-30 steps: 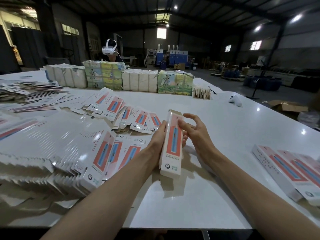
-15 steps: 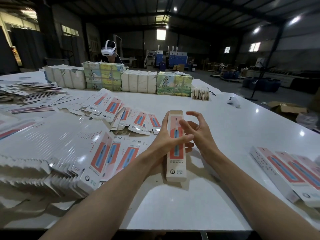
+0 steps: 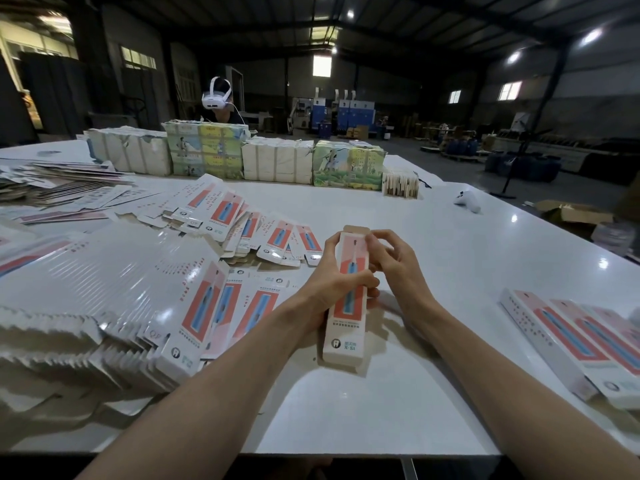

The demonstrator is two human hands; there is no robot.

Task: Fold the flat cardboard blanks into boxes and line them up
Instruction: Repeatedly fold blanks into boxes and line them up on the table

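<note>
Box (image 3: 343, 337): long and narrow, already folded into shape, held just above the near middle of the white table (image 3: 381, 417), its printed pink and blue face up and its near end low to the tabletop.
Top flap (image 3: 356, 229): plain brown card, standing up at the far end of the box.
Left hand (image 3: 327, 287): grips the box around its middle, thumb laid across the printed face, the other fingers curled behind, forefinger reaching up the left edge.
Right hand (image 3: 394, 265): fingers bent and close together at the upper right edge, thumb tip pressed on the face just below the flap.
Flat blanks (image 3: 138, 289): a fanned heap to the left, with more scattered behind it.
Finished boxes (image 3: 571, 344): lying side by side at the right edge of the table, touching.
Bundles (image 3: 277, 161): wrapped stacks in a row along the far edge.
Person (image 3: 221, 114): behind the bundles, wearing a white headset.
</note>
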